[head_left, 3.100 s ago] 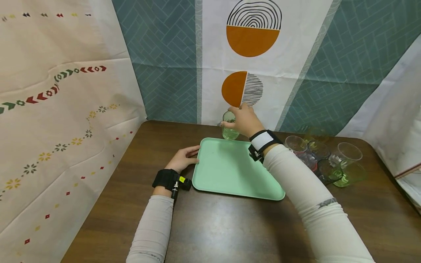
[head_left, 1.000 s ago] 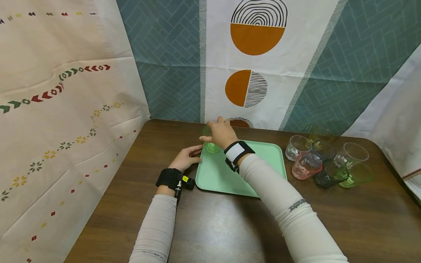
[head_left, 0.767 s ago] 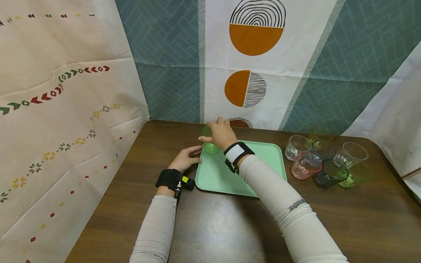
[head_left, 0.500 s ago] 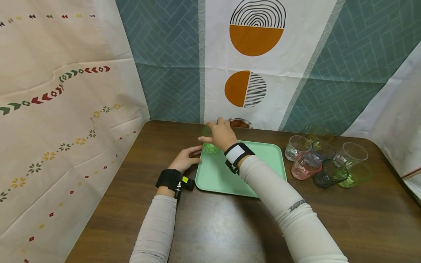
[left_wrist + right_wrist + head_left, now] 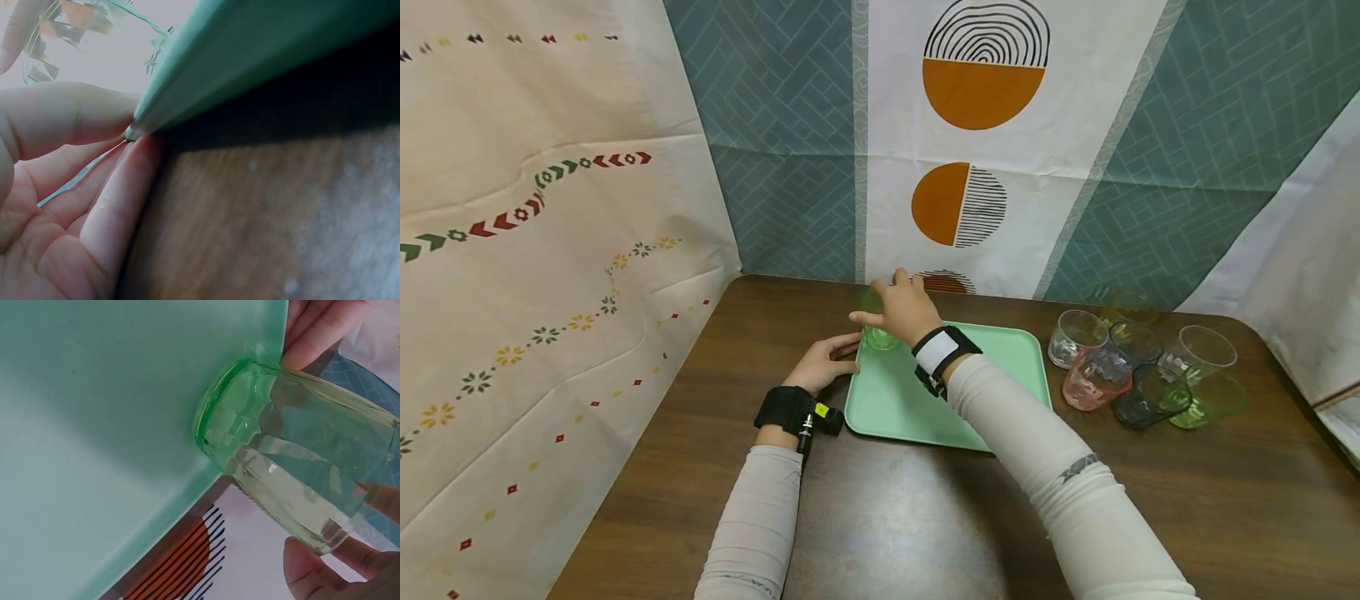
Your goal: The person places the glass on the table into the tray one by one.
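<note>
A mint-green tray (image 5: pixel 955 400) lies on the table, with my left hand (image 5: pixel 822 364) at its left edge. The left wrist view shows that edge of the tray (image 5: pixel 206 75) pinched between thumb and fingers. My right hand (image 5: pixel 906 310) is over the tray's far left corner and holds a clear green drinking glass (image 5: pixel 880 338), partly hidden behind the hand in the head view. Seen from the right wrist, the fingers grip the glass (image 5: pixel 294 437) near its rim, and its thick base is down at the tray's corner.
On the right of the brown table (image 5: pixel 880 517) several glasses stand close together, among them a pink one (image 5: pixel 1096 381), a dark grey one (image 5: pixel 1152 397), a clear one (image 5: pixel 1077 339) and a green one (image 5: pixel 1213 398). Cloth hangings (image 5: pixel 790 167) rise behind and at the sides.
Since the oldest frame, my right hand has brought the green glass left, from behind the tray to its far left corner. Over the last second both hands have stayed nearly still.
</note>
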`<state>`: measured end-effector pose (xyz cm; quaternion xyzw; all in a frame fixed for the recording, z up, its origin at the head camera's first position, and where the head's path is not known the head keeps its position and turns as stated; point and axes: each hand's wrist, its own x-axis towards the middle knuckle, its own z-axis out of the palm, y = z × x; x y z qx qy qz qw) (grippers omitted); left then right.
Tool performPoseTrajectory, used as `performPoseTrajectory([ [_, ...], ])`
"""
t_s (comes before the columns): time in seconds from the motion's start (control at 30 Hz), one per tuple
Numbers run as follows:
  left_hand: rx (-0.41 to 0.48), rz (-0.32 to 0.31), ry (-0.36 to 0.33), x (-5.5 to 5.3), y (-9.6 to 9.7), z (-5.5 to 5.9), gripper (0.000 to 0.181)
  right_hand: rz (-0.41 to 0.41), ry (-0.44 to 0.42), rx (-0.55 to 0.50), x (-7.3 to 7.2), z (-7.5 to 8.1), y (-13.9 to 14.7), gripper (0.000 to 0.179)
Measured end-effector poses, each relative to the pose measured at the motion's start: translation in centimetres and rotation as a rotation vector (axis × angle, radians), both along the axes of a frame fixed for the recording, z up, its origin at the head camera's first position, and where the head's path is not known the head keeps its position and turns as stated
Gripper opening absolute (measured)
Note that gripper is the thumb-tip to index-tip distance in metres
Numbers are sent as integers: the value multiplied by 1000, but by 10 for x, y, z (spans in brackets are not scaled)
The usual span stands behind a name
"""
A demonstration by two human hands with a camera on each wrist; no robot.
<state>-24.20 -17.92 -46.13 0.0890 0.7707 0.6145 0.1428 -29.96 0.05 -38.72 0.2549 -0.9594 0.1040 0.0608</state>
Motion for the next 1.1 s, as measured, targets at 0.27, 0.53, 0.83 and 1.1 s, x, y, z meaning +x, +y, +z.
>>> performPoseTrajectory([
  [0.27, -36, 27, 15, -12, -3, -20, 57, 12, -7, -9, -1, 10, 5, 74],
  [0.53, -38, 40, 11, -8, -2, -13, 57, -51, 38, 41, -6, 19, 27, 75],
  [0.83, -39, 43, 38, -11, -3, -22, 57, -162, 43, 20, -14, 23, 67, 67],
  [1.1, -41, 39, 57, -13, -1, -21, 56, -269, -43, 27, -19, 29, 109, 68],
])
